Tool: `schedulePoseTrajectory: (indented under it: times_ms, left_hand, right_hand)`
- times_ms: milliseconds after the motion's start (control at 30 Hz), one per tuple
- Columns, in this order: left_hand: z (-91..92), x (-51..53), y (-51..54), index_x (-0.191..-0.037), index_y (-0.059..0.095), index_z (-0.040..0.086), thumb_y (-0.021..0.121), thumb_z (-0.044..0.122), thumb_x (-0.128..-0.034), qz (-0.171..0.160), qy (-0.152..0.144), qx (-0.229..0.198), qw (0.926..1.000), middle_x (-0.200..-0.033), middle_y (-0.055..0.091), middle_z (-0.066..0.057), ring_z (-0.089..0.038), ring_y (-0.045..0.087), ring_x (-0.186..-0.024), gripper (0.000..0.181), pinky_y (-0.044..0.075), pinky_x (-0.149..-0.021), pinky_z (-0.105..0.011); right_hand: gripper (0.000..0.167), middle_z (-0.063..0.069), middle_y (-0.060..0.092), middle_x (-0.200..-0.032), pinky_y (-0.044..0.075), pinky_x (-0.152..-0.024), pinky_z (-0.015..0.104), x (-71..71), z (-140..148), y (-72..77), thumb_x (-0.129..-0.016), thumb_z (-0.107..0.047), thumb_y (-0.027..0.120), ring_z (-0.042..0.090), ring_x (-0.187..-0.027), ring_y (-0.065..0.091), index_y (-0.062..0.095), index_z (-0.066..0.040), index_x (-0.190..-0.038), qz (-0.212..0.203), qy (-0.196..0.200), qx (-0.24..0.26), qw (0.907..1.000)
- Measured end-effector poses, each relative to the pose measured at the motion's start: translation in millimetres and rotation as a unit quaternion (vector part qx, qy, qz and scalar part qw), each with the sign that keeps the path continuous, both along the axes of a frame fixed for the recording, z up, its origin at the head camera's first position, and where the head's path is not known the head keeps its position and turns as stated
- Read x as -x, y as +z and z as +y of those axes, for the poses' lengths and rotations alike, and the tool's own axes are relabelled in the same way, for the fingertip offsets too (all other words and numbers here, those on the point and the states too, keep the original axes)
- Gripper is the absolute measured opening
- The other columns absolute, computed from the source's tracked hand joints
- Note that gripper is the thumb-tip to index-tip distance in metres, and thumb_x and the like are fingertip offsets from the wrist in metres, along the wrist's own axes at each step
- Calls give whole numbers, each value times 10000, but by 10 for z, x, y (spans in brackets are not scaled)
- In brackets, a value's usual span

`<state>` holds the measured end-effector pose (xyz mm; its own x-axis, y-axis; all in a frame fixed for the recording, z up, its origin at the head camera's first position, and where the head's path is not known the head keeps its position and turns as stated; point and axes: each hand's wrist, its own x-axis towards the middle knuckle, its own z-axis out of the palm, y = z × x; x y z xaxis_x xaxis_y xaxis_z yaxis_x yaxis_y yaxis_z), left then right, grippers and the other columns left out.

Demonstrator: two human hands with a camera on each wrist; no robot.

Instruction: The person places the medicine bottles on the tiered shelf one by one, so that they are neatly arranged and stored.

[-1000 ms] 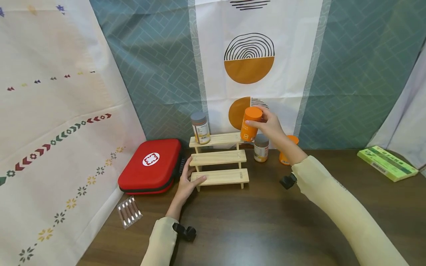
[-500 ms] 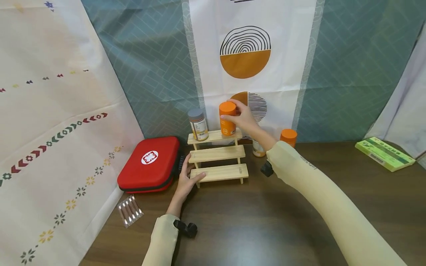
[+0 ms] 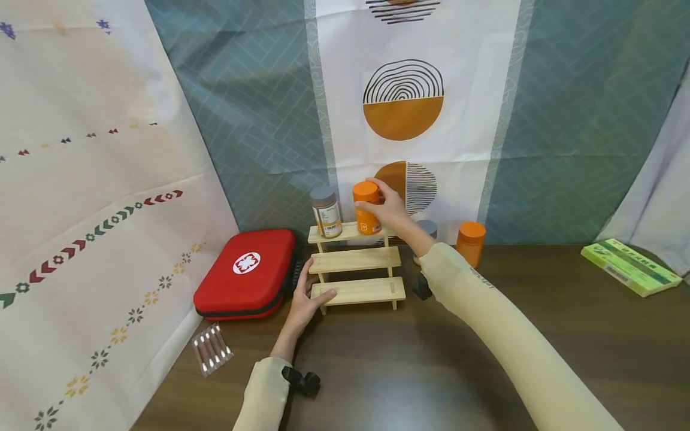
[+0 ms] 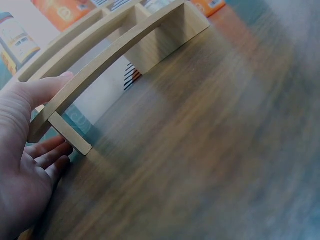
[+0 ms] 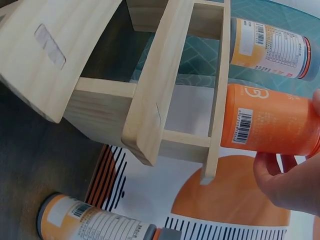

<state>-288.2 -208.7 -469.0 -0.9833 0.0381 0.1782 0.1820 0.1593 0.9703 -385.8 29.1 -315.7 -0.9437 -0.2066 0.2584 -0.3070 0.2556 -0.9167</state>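
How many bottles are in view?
4: one grey-capped bottle on the top shelf, one orange bottle beside it in the right hand, and, on the table, another grey-capped bottle, partly hidden, and another orange bottle.

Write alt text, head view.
A person's right grip holds an orange bottle at the top shelf of a tiered wooden rack, beside a gray-capped bottle; the left grip holds the rack's left end. A red first-aid case lies left.

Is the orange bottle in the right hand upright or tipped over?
The orange bottle is upright: its orange lid faces up, with the top shelf below.
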Motion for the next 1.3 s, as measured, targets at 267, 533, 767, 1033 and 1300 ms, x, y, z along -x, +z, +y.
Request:
schedulePoseTrajectory:
  times_ms: [267, 533, 767, 1033, 1300]
  left_hand:
    - [-37, -12, -102, -1560, 162, 335, 740, 89, -856, 83, 8, 85, 9999, -1565, 303, -154, -342, 361, -1412, 943, 344, -1096, -532]
    - [-13, 0, -84, -1560, 157, 331, 731, 94, -865, 91, -51, 107, 9999, -1616, 195, -115, -348, 315, -1442, 932, 249, -1141, -602]
    - [5, 6, -31, -1560, 161, 330, 740, 100, -857, 28, -14, 136, 9999, -1522, 375, -171, -328, 378, -1409, 939, 410, -1034, -437]
    - [-27, -1, -79, -1561, 163, 321, 739, 110, -858, 127, 26, 177, 9998, -1541, 344, -156, -336, 378, -1405, 933, 384, -1060, -450]
    - [3, 23, -81, -1554, 171, 344, 735, 95, -857, 90, 6, 68, 9999, -1511, 386, -170, -327, 400, -1396, 931, 457, -952, -282]
  right_hand:
    - [713, 173, 501, -1368, 436, -1046, 499, 7, -37, -62, -910, -217, 694, 343, -1217, 509, 328, -167, -1520, -17, 70, 131, 9999]
    - [782, 190, 472, -1401, 421, -1065, 487, 12, 15, -63, -912, -235, 692, 340, -1238, 483, 247, -143, -1548, 11, 53, 127, 9999]
    - [890, 191, 430, -1475, 367, -1120, 495, -50, 160, -41, -901, -270, 703, 330, -1369, 416, 135, -131, -1571, -108, 94, 226, 9996]
    - [857, 141, 462, -1479, 317, -1151, 499, -144, 415, -138, -890, -278, 718, 304, -1419, 363, 199, -149, -1559, -223, -131, 234, 9994]
    - [727, 158, 460, -1479, 377, -1094, 522, -313, 752, -183, -910, -278, 695, 346, -1380, 395, 322, -114, -1513, 97, -419, 129, 9990]
